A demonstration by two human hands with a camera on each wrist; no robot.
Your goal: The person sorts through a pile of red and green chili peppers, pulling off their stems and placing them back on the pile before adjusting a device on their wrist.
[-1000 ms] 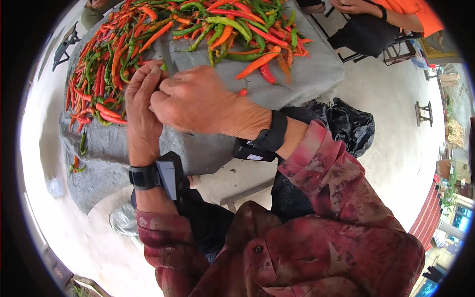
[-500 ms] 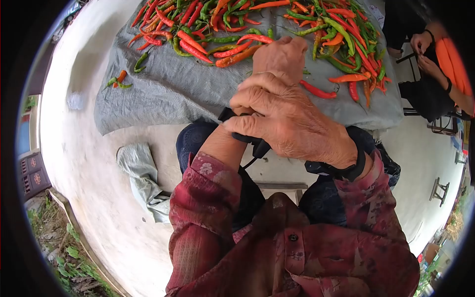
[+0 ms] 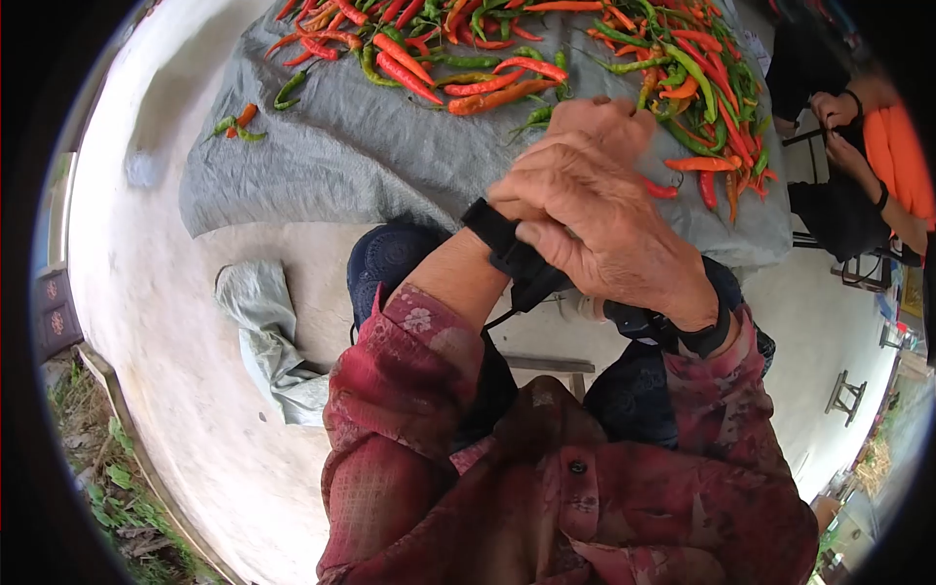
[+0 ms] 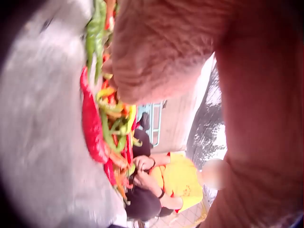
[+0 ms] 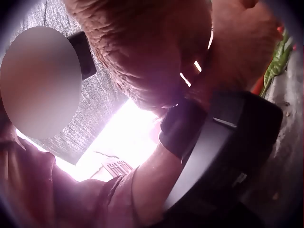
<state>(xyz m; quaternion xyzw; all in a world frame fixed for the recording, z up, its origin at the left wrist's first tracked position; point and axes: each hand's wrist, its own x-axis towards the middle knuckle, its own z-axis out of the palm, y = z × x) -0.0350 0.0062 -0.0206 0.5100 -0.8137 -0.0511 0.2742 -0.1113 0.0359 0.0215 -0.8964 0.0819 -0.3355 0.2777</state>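
A heap of red, orange and green chillies (image 3: 546, 49) lies on a grey tarp (image 3: 370, 156) in front of me. My left hand (image 3: 609, 122) is curled in a fist at the heap's near edge, beside a red chilli (image 3: 661, 187); what its fingers hold is hidden. My right hand (image 3: 600, 219) lies over the left wrist, fingers and thumb curled on the black wrist camera and strap (image 3: 512, 253). In the left wrist view the left hand (image 4: 161, 47) hovers blurred over a red chilli (image 4: 92, 128). The right wrist view shows the black camera (image 5: 223, 142) close up under the right hand (image 5: 142, 47).
A seated person in orange (image 3: 887, 127) is at the far right of the tarp. A crumpled grey bag (image 3: 268, 331) lies on the concrete floor at my left. Stray chillies (image 3: 234, 122) sit at the tarp's left edge. A small stool (image 3: 846, 390) stands at the right.
Both hands left the chilli they worked on; my right hand moved onto the left wrist's camera strap. My head turned, so the tarp now sits higher in view.
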